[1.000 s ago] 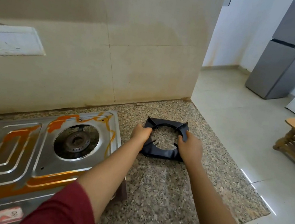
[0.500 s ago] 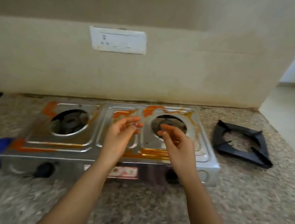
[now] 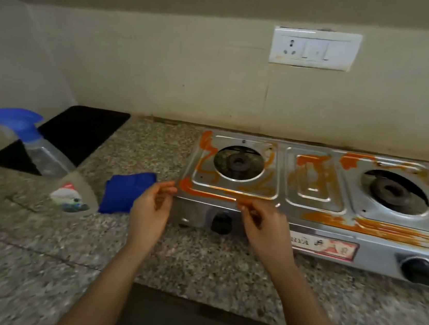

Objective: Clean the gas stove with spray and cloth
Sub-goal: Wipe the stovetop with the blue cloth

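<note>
A steel two-burner gas stove (image 3: 312,190) smeared with orange stains sits on the granite counter (image 3: 195,262), both pan supports off. A folded blue cloth (image 3: 126,192) lies just left of the stove. Further left stands a clear spray bottle (image 3: 53,167) with a blue trigger head. My left hand (image 3: 152,208) hovers with loose fingers at the stove's front left corner, right beside the cloth, holding nothing. My right hand (image 3: 259,224) hovers in front of the left burner's knob (image 3: 221,222), fingers relaxed and empty.
A black mat (image 3: 76,132) lies at the counter's back left corner. A white switch and socket plate (image 3: 315,49) is on the wall above the stove. The counter's front edge runs below my forearms. A second knob (image 3: 419,269) sits at the stove's right front.
My hands let go of the black pan support on the counter at right and moved left across the stove. The view swung left, bringing the cloth and spray bottle into sight.
</note>
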